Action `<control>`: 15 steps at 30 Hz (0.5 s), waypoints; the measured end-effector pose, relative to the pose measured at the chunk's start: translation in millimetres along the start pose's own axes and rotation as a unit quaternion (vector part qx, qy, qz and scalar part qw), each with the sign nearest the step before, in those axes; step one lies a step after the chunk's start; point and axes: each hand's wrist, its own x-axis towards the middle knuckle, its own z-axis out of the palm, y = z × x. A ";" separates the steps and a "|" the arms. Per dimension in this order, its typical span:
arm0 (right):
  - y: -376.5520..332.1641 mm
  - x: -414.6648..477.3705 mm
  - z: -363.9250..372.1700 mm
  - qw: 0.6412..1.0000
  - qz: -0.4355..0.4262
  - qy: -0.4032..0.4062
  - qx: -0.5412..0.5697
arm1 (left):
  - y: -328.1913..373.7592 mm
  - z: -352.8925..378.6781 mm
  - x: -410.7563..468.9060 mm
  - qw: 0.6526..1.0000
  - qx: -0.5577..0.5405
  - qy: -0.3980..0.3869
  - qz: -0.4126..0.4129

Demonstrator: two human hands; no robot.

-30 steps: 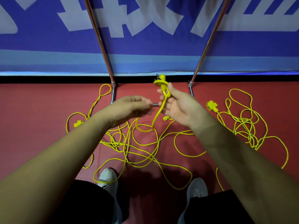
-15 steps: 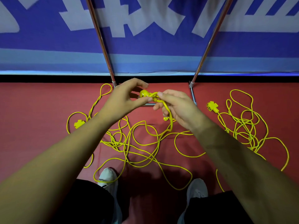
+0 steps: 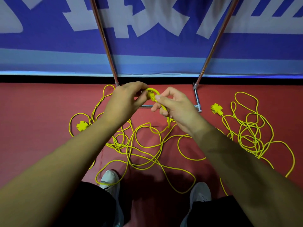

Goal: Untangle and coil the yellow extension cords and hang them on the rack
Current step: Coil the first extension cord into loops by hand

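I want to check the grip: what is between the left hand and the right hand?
In the head view, a knotted yellow cord bridges the gap; the left hand and the right hand both pinch it.

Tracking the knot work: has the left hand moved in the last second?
Yes. The left hand moved up from the crossbar toward the left post, onto the knot.

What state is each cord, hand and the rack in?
knot: held up between both hands.
middle cord: mostly tangled on floor.
right cord: tangled on floor, untouched.
left hand: pinches knot.
right hand: grips middle cord below knot.
rack: no cord on visible part.
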 end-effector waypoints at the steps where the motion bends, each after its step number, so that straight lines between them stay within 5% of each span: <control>1: 0.2 -0.4 -0.9 1.000 0.006 -0.003 0.010 | 0.3 -0.2 0.2 1.000 -0.010 0.002 -0.008; 15: 6.7 0.9 -14.1 0.997 0.064 -0.032 0.041 | 8.9 -5.7 3.5 0.984 -0.129 -0.003 -0.125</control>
